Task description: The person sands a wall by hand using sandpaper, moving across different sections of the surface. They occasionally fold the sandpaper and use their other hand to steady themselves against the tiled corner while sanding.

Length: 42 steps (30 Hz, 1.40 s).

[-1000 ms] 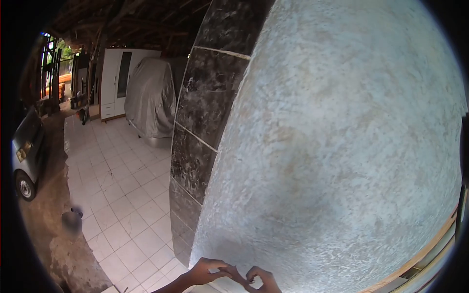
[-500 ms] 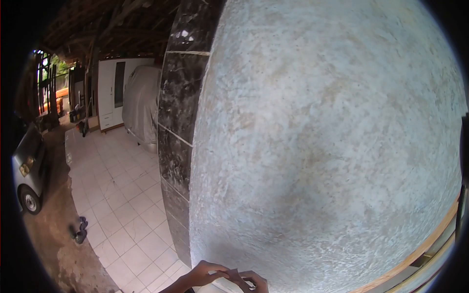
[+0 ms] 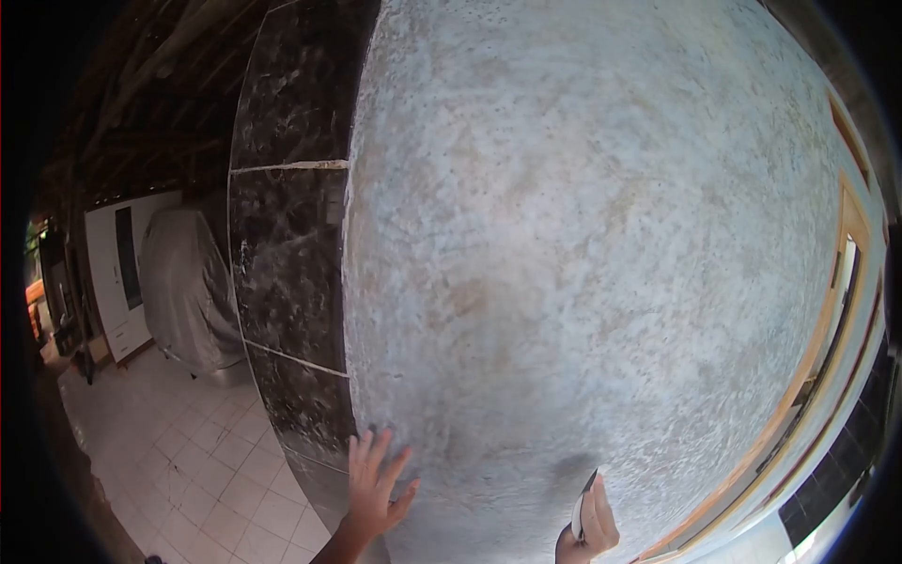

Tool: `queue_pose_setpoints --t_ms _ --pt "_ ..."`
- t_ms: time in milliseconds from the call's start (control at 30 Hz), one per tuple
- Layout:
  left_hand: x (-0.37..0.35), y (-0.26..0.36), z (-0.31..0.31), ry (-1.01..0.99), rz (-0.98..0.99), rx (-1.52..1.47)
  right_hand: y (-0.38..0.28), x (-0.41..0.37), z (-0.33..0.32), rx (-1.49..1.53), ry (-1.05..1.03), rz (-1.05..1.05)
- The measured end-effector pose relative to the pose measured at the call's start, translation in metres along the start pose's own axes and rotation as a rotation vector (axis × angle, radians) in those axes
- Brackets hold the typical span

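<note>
Head view: at the very bottom, the left hand (image 3: 371, 493) is open, with its fingers spread, and it lies flat on the wall (image 3: 583, 263) close to the corner. It holds nothing. The right hand (image 3: 596, 532) is low down too, a bit to the right, and it is closed around a thin flat piece (image 3: 583, 503) that is pale with a dark edge. The piece stands up from the hand, right next to the wall, but I cannot tell if it touches. I cannot tell what the piece is, as it is small and the hand hides most of it. Both arms are cut off by the edge of the picture. The wall is big, grey-white, rough and blotchy all over. No part of it looks smoother or cleaner than the rest, so I think the work on it is only at the start and nearly all of the wall is left. To the left of the corner are shiny dark tiles (image 3: 287, 254). Below them is a white tiled floor (image 3: 178, 470). Farther back is something under a grey cover (image 3: 188, 287), and what is under it stays hidden. Beside it stands a white cupboard (image 3: 117, 273). Far right is a wooden window frame (image 3: 829, 334), bent by the lens. The edges are dark and blurry.
</note>
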<state>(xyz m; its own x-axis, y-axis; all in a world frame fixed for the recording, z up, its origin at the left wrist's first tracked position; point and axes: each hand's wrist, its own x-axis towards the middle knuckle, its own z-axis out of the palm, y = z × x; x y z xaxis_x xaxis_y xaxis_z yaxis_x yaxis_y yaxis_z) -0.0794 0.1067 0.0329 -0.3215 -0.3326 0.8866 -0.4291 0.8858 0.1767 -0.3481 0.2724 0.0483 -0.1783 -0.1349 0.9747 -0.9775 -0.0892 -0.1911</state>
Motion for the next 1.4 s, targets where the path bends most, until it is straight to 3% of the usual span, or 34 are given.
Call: queue_pose_setpoints --t_ms 67,133,167,200,300,367,533,567,600,700,800,900,1000,1067,1100,1233,1400 --pt "0.008 -0.025 -0.019 -0.051 -0.108 0.131 -0.017 -0.004 0.027 -0.165 0.042 -0.051" --pt "0.005 -0.044 -0.028 -0.105 -0.132 0.109 -0.037 -0.01 0.049 -0.138 -0.099 0.213" --pt "0.005 -0.055 -0.029 -0.152 -0.164 0.107 -0.048 -0.015 0.055 -0.195 -0.138 0.225" --pt "0.002 -0.066 -0.027 -0.15 -0.134 0.082 -0.06 -0.016 0.063 -0.224 -0.113 0.23" --pt "-0.017 -0.093 -0.016 -0.427 -0.062 0.227 -0.081 -0.021 0.075 -0.23 -0.228 0.267" --pt "-0.015 -0.093 -0.021 -0.451 -0.054 0.186 -0.092 0.002 0.07 -0.252 -0.155 0.23" --pt "-0.011 -0.09 -0.035 -0.404 -0.11 0.126 -0.121 0.162 0.047 -0.362 0.149 -0.16" --pt "-0.012 -0.093 -0.036 -0.296 -0.198 0.108 -0.126 0.207 0.046 -0.411 0.215 -0.306" --pt "-0.012 -0.096 -0.036 -0.18 -0.286 0.092 -0.136 0.249 0.046 -0.379 0.233 -0.324" --pt "-0.021 -0.112 -0.034 -0.103 -0.436 0.111 -0.159 0.38 0.054 -0.497 0.288 -0.559" --pt "-0.028 -0.122 -0.044 -0.176 -0.267 0.179 -0.169 0.493 0.063 -0.572 0.216 -0.574" --pt "-0.033 -0.13 -0.037 -0.224 -0.233 0.23 -0.173 0.554 0.072 -0.648 0.164 -0.58" --pt "-0.035 -0.128 -0.036 -0.298 -0.258 0.275 -0.187 0.582 0.076 -0.8 0.195 -0.5" --pt "-0.035 -0.131 -0.033 -0.251 -0.231 0.263 -0.195 0.586 0.071 -0.909 0.144 -0.423" --pt "-0.035 -0.131 -0.032 -0.2 -0.211 0.248 -0.21 0.579 0.068 -1.004 0.022 -0.322" --pt "-0.031 -0.123 -0.035 -0.258 -0.24 0.28 -0.201 0.578 0.073 -1.033 0.018 -0.46" --pt "-0.031 -0.126 -0.039 -0.231 -0.214 0.185 -0.208 0.587 0.067 -0.9 0.011 -0.384"
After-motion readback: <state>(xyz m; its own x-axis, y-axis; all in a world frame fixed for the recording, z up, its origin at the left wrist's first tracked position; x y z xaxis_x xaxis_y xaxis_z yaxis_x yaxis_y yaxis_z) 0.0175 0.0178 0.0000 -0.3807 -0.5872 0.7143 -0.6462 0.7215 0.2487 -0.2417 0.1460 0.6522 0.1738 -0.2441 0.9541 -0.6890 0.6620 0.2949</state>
